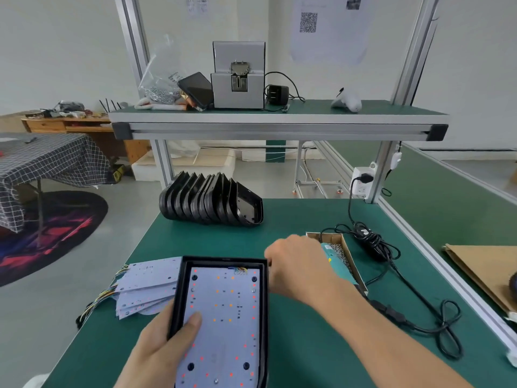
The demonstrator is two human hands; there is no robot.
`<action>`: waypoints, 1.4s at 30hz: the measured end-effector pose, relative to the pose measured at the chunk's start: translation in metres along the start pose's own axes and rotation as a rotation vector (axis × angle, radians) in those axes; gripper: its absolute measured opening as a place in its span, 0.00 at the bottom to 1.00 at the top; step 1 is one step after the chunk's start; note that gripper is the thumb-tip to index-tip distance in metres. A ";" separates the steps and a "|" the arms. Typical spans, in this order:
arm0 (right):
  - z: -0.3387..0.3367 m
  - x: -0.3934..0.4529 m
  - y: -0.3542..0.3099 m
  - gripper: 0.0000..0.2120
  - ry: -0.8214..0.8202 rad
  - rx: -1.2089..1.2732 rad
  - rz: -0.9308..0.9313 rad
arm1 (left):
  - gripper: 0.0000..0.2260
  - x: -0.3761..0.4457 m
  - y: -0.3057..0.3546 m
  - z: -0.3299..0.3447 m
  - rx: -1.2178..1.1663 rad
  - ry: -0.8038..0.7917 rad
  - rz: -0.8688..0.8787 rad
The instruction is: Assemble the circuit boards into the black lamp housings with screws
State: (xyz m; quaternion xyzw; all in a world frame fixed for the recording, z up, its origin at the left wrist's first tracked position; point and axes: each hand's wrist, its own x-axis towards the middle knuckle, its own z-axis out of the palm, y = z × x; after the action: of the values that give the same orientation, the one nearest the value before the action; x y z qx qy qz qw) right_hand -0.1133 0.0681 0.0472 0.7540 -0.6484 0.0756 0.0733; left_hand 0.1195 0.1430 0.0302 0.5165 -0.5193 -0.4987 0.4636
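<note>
Gripping the left wall of a black rectangular plastic lamp housing [179, 298] at the green bench's [293, 228] near edge, the left hand [165, 348] presses its thumb on the white LED circuit board [223, 326] seated inside. The right hand [299, 264], fingers curled, holds a teal electric screwdriver [334, 261] at the housing's far right corner, over a cardboard tray of small metal screws [342, 253]. Spare white boards [148, 287] lie fanned just left of the housing; nested black housings [209, 200] stand at the far edge.
</note>
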 end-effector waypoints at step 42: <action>0.044 -0.136 0.005 0.47 0.126 2.661 0.812 | 0.12 0.048 -0.035 0.079 0.003 -0.152 0.209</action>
State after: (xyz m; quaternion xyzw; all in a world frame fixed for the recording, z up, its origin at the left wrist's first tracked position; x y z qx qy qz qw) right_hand -0.1377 0.1902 -0.0239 0.0131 -0.2568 0.6778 -0.6888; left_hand 0.0418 0.0990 -0.0120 0.4212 -0.6046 -0.4845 0.4715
